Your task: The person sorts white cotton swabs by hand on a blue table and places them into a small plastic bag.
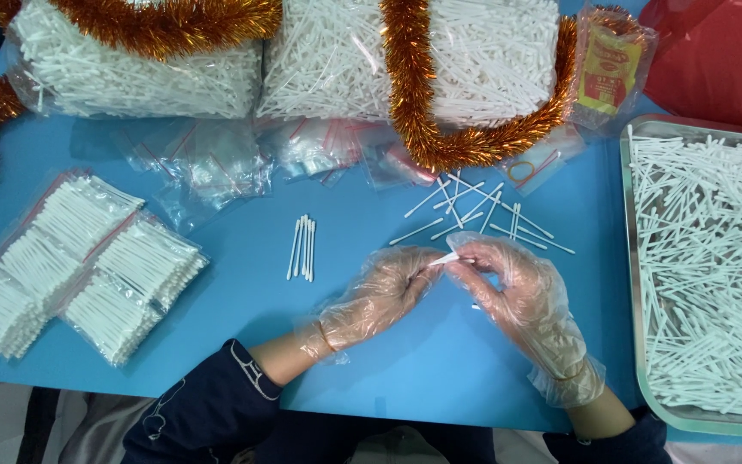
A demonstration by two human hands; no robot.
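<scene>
At the centre of a blue table [216,344], a white cotton swab [447,257] is pinched between two hands in clear disposable gloves. The left hand [384,292] has its fingers curled nearly closed round one end, and the right hand [517,288] nips the other end between thumb and forefinger, the remaining fingers loosely bent. Whether more swabs lie inside either palm cannot be told. Just left of the hands, a small row of swabs [302,247] lies lined up side by side; just above them, loose swabs [483,215] are scattered at all angles. Empty clear zip bags [216,167] lie crumpled farther back. On the far left, filled packets [70,266] sit stacked in an overlapping pile, which suggests a fair share of the packing is done. Much appears left: a metal tray [630,258] at the right edge is heaped with swabs, and two bulk bags of swabs [302,60] stand along the back, draped in orange tinsel [414,94]. A red bag [723,60] fills the far right corner.
</scene>
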